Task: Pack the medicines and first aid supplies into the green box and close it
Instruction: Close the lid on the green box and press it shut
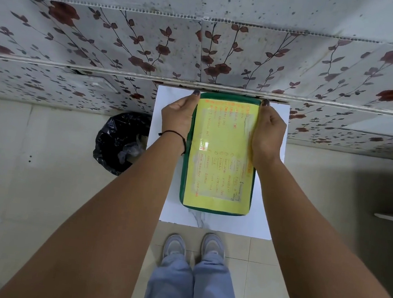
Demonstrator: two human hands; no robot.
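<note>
The green box [213, 210] lies flat on a small white table [213, 221], its lid down. A yellow label with orange handwriting covers the lid. My left hand [178, 115] grips the box's left side near the far end, fingers curled over the edge. My right hand [268, 131] grips the right side opposite it, thumb at the far corner. No medicines or first aid supplies are visible outside the box.
The table stands against a wall of floral panels [202, 50]. A bin lined with a black bag [120, 143] sits on the floor left of the table. My feet in grey shoes [194, 246] stand at the table's near edge on a tiled floor.
</note>
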